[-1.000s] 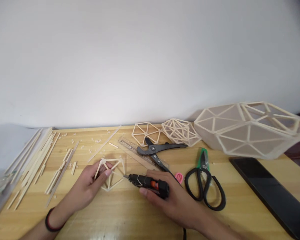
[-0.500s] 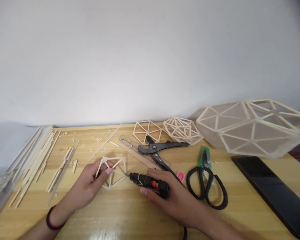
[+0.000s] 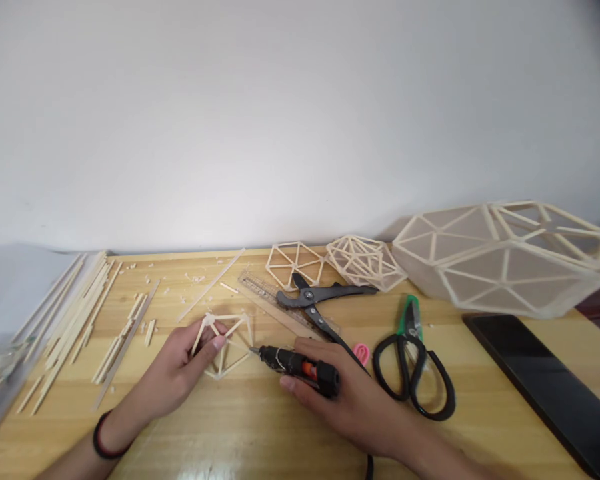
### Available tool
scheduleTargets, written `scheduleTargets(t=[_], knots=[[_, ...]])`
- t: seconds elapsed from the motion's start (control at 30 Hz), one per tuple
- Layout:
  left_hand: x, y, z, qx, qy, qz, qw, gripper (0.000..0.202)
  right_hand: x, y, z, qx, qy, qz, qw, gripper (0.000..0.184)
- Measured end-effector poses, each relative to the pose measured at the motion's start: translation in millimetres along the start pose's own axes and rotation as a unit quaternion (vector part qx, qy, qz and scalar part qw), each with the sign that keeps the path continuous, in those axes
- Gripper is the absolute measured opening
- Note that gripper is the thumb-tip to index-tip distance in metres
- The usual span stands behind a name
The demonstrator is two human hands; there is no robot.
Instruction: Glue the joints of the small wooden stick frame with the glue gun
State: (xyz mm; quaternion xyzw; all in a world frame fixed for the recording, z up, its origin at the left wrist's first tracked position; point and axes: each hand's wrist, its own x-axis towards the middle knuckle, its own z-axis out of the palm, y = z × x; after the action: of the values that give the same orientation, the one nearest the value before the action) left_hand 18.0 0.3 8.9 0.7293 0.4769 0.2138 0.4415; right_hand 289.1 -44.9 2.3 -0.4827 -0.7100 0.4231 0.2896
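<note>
Pinched between the thumb and fingers of my left hand is a small wooden-stick frame made of triangles, held just above the table. My right hand is closed around a black tool with a pointed metal tip, a red-orange part in its body and a cord; it looks like a soldering iron or glue pen. The tip meets or nearly meets the right corner of the stick frame. Part of the frame is hidden behind my left fingers.
Loose sticks lie left. Behind my hands are a clear ruler, black pliers-like cutters, a flat stick hexagon and a stick polyhedron. Right are scissors, a pink item, a phone and a large covered frame.
</note>
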Motion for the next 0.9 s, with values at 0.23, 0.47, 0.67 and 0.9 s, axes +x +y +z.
scheduleTargets(t=[0.23,0.47,0.67,0.9], knots=[[2.3,-1.0,0.5,0.006,0.000,0.003,1.000,0.032,1.9,-2.8,-0.8,0.010,0.000,0.010,1.000,0.031],[0.7,-3.9,1.2,0.014,-0.001,0.000,1.000,0.031,3.3,-8.7,-7.3,0.043,-0.042,0.059,0.996,0.037],[-0.4,-1.8,1.3,0.006,-0.006,-0.005,1.000,0.032,0.0,-6.3,-5.8,0.049,-0.014,0.058,0.997,0.038],[-0.5,0.4,0.6,0.016,-0.003,0.000,1.000,0.032,0.4,-7.8,-5.4,0.047,-0.018,0.060,0.997,0.037]])
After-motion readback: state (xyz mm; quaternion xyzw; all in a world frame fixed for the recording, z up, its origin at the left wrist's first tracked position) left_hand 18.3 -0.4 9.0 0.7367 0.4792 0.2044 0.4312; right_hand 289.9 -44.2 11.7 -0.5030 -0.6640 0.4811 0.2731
